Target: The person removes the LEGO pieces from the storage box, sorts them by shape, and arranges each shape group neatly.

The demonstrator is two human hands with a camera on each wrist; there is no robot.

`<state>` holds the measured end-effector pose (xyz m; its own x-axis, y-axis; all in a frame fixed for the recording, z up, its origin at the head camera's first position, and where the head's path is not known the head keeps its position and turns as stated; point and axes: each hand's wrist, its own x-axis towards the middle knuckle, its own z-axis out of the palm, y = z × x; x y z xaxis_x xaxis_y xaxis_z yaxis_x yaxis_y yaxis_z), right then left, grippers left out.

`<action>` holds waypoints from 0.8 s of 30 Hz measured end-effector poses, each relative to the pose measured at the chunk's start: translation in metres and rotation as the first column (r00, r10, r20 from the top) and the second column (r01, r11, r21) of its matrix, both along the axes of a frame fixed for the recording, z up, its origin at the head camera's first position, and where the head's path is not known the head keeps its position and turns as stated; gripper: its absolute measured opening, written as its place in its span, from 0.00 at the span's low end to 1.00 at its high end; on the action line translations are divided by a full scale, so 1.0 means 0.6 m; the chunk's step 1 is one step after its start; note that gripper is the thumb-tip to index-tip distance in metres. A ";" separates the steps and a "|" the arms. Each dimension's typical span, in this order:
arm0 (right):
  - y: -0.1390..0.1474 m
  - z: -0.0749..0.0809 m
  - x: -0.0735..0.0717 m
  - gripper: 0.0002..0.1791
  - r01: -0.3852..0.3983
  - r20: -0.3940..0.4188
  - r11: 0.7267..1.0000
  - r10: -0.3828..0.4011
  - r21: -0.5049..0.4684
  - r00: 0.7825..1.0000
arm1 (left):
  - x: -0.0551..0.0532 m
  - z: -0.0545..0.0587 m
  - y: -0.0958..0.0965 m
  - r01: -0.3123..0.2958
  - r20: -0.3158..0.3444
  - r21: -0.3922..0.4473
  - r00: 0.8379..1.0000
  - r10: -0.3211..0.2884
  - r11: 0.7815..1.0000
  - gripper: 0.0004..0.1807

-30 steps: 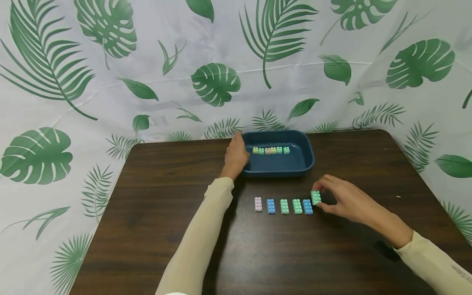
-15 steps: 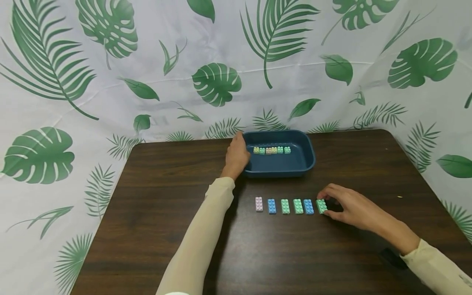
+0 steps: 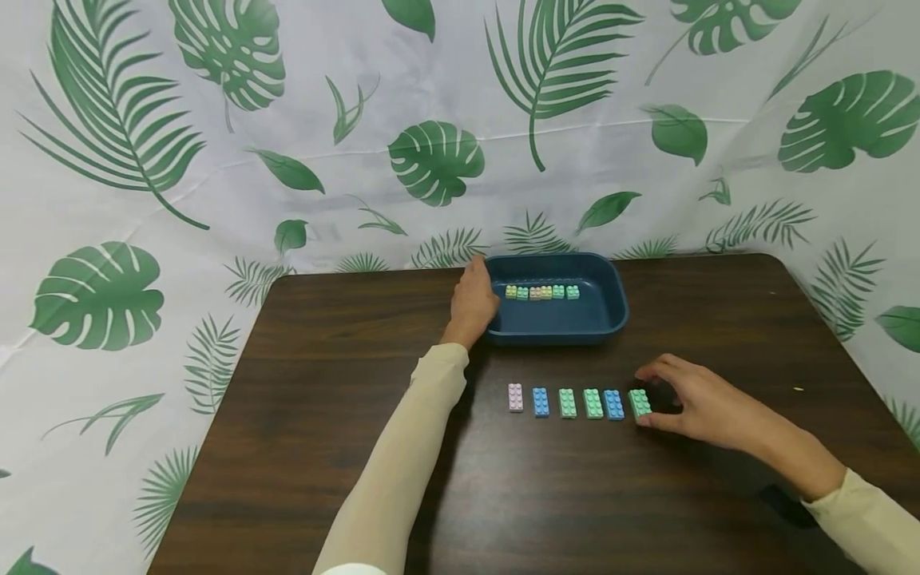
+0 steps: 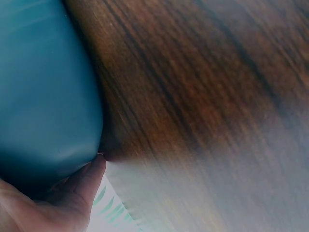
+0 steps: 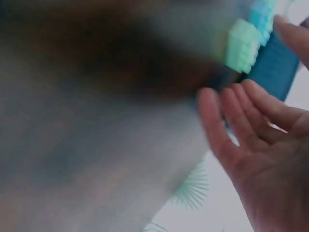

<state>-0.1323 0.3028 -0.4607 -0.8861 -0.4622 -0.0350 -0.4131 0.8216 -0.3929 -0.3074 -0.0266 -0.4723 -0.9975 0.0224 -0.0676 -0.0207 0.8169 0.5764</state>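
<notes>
A dark blue tray (image 3: pixel 561 322) stands at the back of the table, and my left hand (image 3: pixel 473 302) grips its left end. In the left wrist view the fingers (image 4: pixel 89 181) curl against the tray's outer wall (image 4: pixel 48 96). My right hand (image 3: pixel 707 403) is spread around a light green toy brick (image 3: pixel 639 402) lying on the table. The right wrist view shows a gap between its fingers and the green brick (image 5: pixel 241 46). That brick ends a row with a pink brick (image 3: pixel 515 398), a blue brick (image 3: pixel 541 402), two green bricks (image 3: pixel 567 403) and another blue brick (image 3: pixel 614 404).
Several yellow, green and pinkish bricks (image 3: pixel 541 293) sit in a line inside the tray. The dark wood table (image 3: pixel 345 383) meets a white leaf-print cloth (image 3: pixel 323 192) at the back. A small dark object (image 3: pixel 787 505) shows near the right sleeve.
My right hand has lowered the green brick to the right end of the row and loosened its fingers from it. The left hand stays on the tray. The head view has shifted slightly.
</notes>
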 end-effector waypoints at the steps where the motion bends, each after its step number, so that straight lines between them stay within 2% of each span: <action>1: 0.000 0.006 -0.004 0.29 0.012 -0.006 1.000 -0.012 -0.004 1.000 | -0.001 0.000 0.001 0.001 0.003 0.002 1.000 -0.001 1.000 0.35; 3: -0.002 0.018 -0.015 0.27 0.030 -0.049 0.999 -0.031 -0.014 0.998 | -0.002 -0.001 0.003 0.001 0.010 -0.001 1.000 -0.001 1.000 0.36; 5: -0.009 0.026 -0.030 0.21 0.041 -0.130 0.999 -0.044 -0.032 0.990 | -0.003 -0.002 0.004 0.002 0.013 -0.013 1.000 -0.002 1.000 0.35; 9: -0.033 0.038 -0.068 0.12 0.032 -0.322 0.993 -0.066 -0.109 0.944 | -0.004 -0.001 0.004 0.003 0.007 -0.020 1.000 -0.003 1.000 0.36; 12: -0.055 0.044 -0.100 0.11 0.015 -0.399 0.990 -0.070 -0.140 0.914 | -0.002 -0.002 0.003 0.001 0.007 -0.024 1.000 -0.001 1.000 0.36; 15: -0.076 0.052 -0.133 0.13 0.014 -0.403 0.992 -0.066 -0.129 0.913 | -0.001 -0.001 0.002 0.002 0.004 -0.029 1.000 -0.002 1.000 0.36; 19: -0.094 0.052 -0.180 0.15 0.015 -0.361 0.996 -0.047 -0.090 0.932 | 0.001 0.001 0.004 0.004 -0.010 -0.058 1.000 -0.004 0.998 0.37; 24: -0.107 0.035 -0.232 0.16 0.026 -0.279 0.999 -0.033 -0.029 0.960 | 0.002 0.002 0.005 0.002 -0.010 -0.071 1.000 -0.003 0.997 0.38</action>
<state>-0.2713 0.2388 -0.4399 -0.8721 -0.4333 0.2273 -0.4850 0.8267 -0.2852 -0.3061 -0.0235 -0.4710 -0.9981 0.0204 -0.0589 -0.0130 0.8560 0.5168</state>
